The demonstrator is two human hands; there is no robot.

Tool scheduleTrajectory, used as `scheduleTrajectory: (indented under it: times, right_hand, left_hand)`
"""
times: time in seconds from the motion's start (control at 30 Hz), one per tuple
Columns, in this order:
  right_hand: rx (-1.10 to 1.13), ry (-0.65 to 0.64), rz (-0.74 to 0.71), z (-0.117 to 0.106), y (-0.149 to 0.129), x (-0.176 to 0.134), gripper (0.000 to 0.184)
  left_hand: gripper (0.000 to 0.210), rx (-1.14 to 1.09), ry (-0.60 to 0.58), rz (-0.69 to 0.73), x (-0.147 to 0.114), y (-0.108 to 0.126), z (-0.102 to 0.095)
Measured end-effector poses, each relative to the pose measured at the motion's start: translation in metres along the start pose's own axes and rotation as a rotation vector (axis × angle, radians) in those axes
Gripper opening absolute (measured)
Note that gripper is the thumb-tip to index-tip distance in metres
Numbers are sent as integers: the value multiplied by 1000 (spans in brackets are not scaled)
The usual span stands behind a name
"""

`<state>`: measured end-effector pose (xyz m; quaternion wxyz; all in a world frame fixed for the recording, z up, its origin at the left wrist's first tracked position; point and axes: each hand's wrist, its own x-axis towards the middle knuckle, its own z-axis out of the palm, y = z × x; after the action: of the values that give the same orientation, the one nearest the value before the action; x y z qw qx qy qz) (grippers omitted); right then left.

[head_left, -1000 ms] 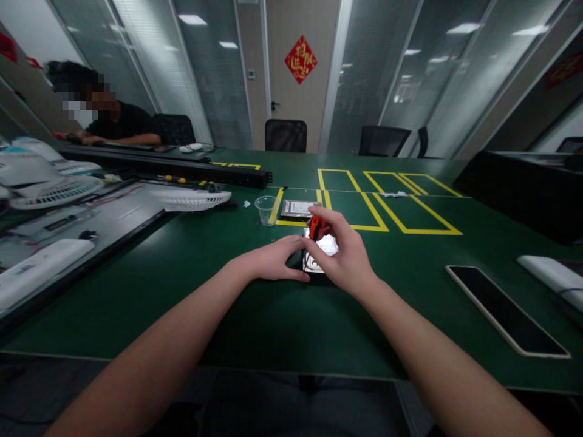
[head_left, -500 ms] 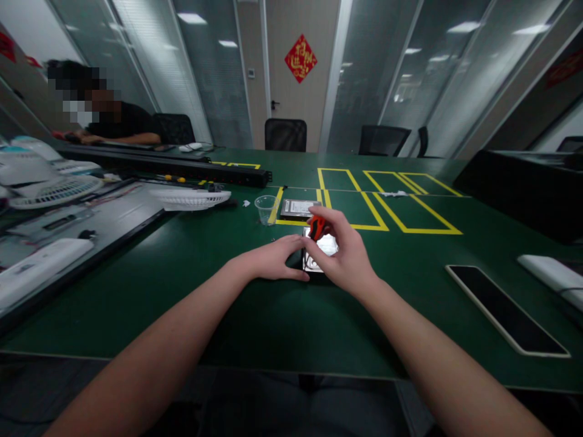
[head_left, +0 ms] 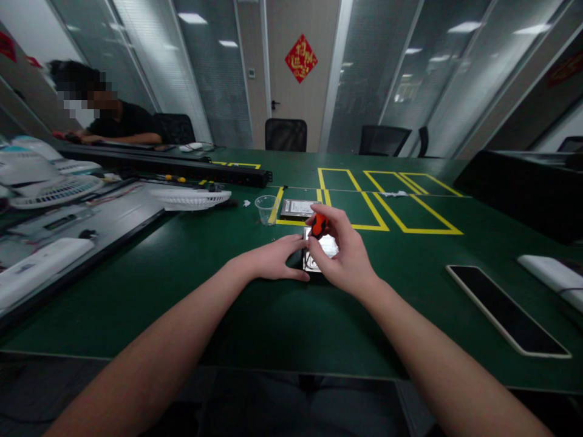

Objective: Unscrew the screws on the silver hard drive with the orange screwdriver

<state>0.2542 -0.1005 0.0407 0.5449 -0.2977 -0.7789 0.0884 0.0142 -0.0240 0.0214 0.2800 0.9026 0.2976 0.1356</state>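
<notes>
A hard drive (head_left: 327, 244) with a shiny metal top lies on the green table in front of me. My left hand (head_left: 276, 258) grips it at its left side, thumb at the near corner and fingers along the far one. Above the drive, my right hand (head_left: 348, 252) is closed around the red and black handle of a screwdriver (head_left: 319, 226). The handle points upward; its tip is hidden by my fingers. Just behind, a second hard drive (head_left: 296, 208) lies flat inside yellow tape lines. A clear plastic cup (head_left: 266, 210) stands to its left.
A phone (head_left: 507, 309) and a white device (head_left: 553, 276) lie at the right. White fan parts (head_left: 189, 198), a large panel (head_left: 122, 209) and a long black bar (head_left: 182, 167) take up the left. A person (head_left: 122, 124) sits at the far left, behind the table.
The screwdriver handle has turned and tilted slightly in my right hand, and my right thumb and fingers have shifted a little. My left hand and the hard drive have stayed in place.
</notes>
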Motion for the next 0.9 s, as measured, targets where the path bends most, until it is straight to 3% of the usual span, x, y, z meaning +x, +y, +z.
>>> scheduleTrajectory:
  times: [0.9]
  right_hand:
    - [-41,-4,-5,-3,-1,3,53]
  left_hand:
    - [97,15,0,-15,-1,-2,1]
